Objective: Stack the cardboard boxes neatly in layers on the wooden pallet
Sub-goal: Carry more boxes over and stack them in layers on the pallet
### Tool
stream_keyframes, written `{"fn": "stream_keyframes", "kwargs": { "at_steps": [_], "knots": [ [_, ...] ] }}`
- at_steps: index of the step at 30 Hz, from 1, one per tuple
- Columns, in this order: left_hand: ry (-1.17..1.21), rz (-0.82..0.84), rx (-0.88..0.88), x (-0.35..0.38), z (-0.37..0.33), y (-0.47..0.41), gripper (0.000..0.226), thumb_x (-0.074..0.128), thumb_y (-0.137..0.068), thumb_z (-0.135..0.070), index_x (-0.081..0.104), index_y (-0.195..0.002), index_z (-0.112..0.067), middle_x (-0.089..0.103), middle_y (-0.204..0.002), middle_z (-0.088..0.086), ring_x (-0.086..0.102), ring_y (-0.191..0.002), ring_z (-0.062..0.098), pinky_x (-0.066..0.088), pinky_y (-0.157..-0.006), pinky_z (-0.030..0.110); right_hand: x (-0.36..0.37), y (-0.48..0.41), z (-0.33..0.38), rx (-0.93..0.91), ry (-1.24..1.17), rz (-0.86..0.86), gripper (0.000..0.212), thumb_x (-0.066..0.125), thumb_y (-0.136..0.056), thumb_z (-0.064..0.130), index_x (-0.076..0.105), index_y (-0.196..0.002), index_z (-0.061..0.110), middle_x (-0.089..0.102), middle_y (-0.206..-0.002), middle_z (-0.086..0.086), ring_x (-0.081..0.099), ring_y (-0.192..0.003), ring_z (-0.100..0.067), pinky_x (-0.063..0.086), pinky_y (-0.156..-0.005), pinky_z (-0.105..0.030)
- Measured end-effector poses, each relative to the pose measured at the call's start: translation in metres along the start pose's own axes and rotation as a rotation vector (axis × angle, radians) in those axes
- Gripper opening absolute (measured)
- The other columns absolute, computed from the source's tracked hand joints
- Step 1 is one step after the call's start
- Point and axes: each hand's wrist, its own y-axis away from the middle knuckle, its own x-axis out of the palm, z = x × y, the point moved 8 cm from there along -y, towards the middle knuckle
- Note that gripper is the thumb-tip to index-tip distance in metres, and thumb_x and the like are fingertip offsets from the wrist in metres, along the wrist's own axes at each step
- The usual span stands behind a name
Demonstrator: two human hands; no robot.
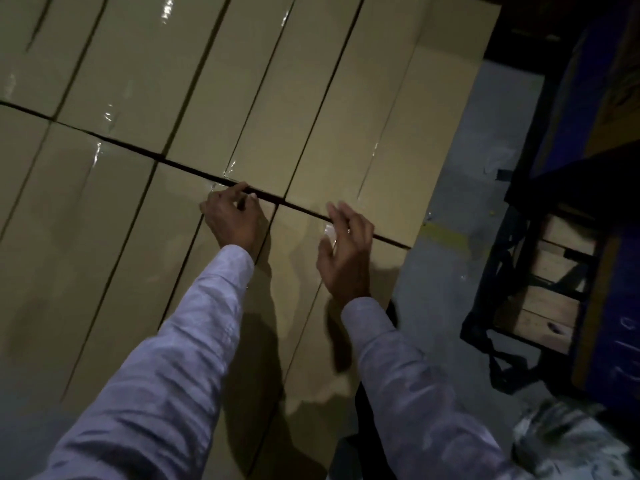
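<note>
Long tan cardboard boxes (194,84) lie side by side in two rows, and I look down on their taped tops. A dark gap (138,150) runs between the far row and the near row. My left hand (233,216) curls its fingertips over the far edge of a near-row box (138,271) at that gap. My right hand (346,251) lies with straight fingers on the rightmost near box (298,299), close to its far edge. Whatever is beneath the stack, the boxes hide it.
Grey concrete floor (446,289) runs along the right side of the stack, with a yellow line (446,233) on it. Further right stands a blue rack (616,341) with wooden slats (547,306) in a black frame. Crumpled plastic wrap (568,441) lies at the bottom right.
</note>
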Motion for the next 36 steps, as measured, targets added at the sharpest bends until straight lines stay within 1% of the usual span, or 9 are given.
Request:
{"fn": "stream_keyframes", "kwargs": {
  "at_steps": [3, 9, 12, 16, 20, 23, 26, 29, 36],
  "knots": [
    [-0.072, -0.032, -0.030, -0.015, 0.019, -0.028, 0.039, 0.062, -0.086, -0.051, 0.079, -0.116, -0.032, 0.075, -0.106, 0.004, 0.063, -0.108, 0.034, 0.032, -0.091, 0.025, 0.039, -0.026, 0.015, -0.006, -0.023, 0.122, 0.058, 0.063, -0.091, 0.012, 0.062, -0.148, 0.012, 0.060, -0.146, -0.009, 0.050, -0.132, -0.033, 0.045, -0.112, -0.050],
    [-0.173, 0.028, -0.117, -0.043, 0.040, -0.078, 0.048, 0.070, -0.093, -0.047, 0.068, -0.135, -0.023, 0.062, -0.130, 0.017, 0.048, -0.131, 0.042, 0.039, -0.107, 0.046, 0.103, -0.071, 0.030, 0.175, -0.122, 0.391, 0.065, 0.067, -0.099, 0.024, 0.047, -0.161, 0.013, 0.060, -0.147, -0.012, 0.052, -0.132, -0.033, 0.039, -0.119, -0.049],
    [-0.190, 0.096, -0.135, -0.050, 0.051, -0.107, 0.057, 0.073, -0.092, -0.048, 0.061, -0.140, -0.020, 0.055, -0.139, 0.020, 0.042, -0.136, 0.041, 0.038, -0.110, 0.047, 0.116, -0.079, 0.037, 0.321, -0.132, 0.440, 0.079, 0.067, -0.101, 0.035, 0.031, -0.168, 0.015, 0.056, -0.152, -0.015, 0.053, -0.137, -0.035, 0.041, -0.120, -0.047],
    [-0.178, 0.166, -0.158, -0.054, 0.059, -0.129, 0.064, 0.083, -0.085, -0.051, 0.062, -0.131, -0.012, 0.047, -0.136, 0.025, 0.039, -0.134, 0.041, 0.043, -0.111, 0.046, 0.126, -0.070, 0.043, 0.523, -0.238, 0.409, 0.089, 0.069, -0.098, 0.040, 0.024, -0.170, 0.013, 0.054, -0.156, -0.015, 0.051, -0.143, -0.034, 0.040, -0.122, -0.044],
    [-0.171, 0.181, -0.148, -0.061, 0.067, -0.140, 0.065, 0.086, -0.086, -0.046, 0.068, -0.134, -0.007, 0.056, -0.130, 0.027, 0.053, -0.127, 0.043, 0.047, -0.111, 0.047, 0.133, -0.060, 0.045, 0.689, -0.352, 0.332, 0.092, 0.072, -0.096, 0.036, 0.022, -0.170, 0.014, 0.049, -0.163, -0.014, 0.045, -0.151, -0.032, 0.038, -0.124, -0.044],
    [-0.033, 0.129, -0.186, -0.069, 0.080, -0.145, 0.057, 0.083, -0.086, -0.044, 0.071, -0.134, -0.016, 0.069, -0.122, 0.016, 0.068, -0.113, 0.031, 0.055, -0.105, 0.045, 0.136, -0.051, 0.047, 0.803, -0.422, 0.259, 0.096, 0.071, -0.090, 0.038, 0.023, -0.170, 0.016, 0.053, -0.159, -0.012, 0.048, -0.149, -0.031, 0.038, -0.125, -0.043],
    [0.088, 0.057, -0.230, -0.079, 0.079, -0.144, 0.042, 0.085, -0.085, -0.045, 0.080, -0.119, -0.022, 0.079, -0.106, 0.002, 0.074, -0.102, 0.018, 0.058, -0.100, 0.039, 0.134, -0.046, 0.043, 0.913, -0.413, 0.208, 0.088, 0.072, -0.090, 0.036, 0.034, -0.167, 0.018, 0.057, -0.156, -0.007, 0.052, -0.145, -0.033, 0.041, -0.119, -0.036],
    [0.154, -0.001, -0.257, -0.083, 0.078, -0.146, 0.033, 0.089, -0.082, -0.044, 0.084, -0.106, -0.022, 0.081, -0.093, -0.001, 0.077, -0.092, 0.016, 0.061, -0.094, 0.037, 0.132, -0.048, 0.042, 0.897, -0.343, 0.211, 0.086, 0.073, -0.089, 0.036, 0.037, -0.166, 0.019, 0.057, -0.157, -0.008, 0.052, -0.144, -0.035, 0.042, -0.119, -0.039],
    [0.135, 0.015, -0.279, -0.088, 0.083, -0.150, 0.029, 0.091, -0.079, -0.039, 0.083, -0.103, -0.023, 0.080, -0.094, -0.003, 0.077, -0.094, 0.016, 0.061, -0.094, 0.035, 0.133, -0.044, 0.044, 0.840, -0.279, 0.242, 0.083, 0.071, -0.082, 0.038, 0.049, -0.160, 0.021, 0.067, -0.143, -0.008, 0.056, -0.138, -0.034, 0.044, -0.118, -0.041]
  ]
}}
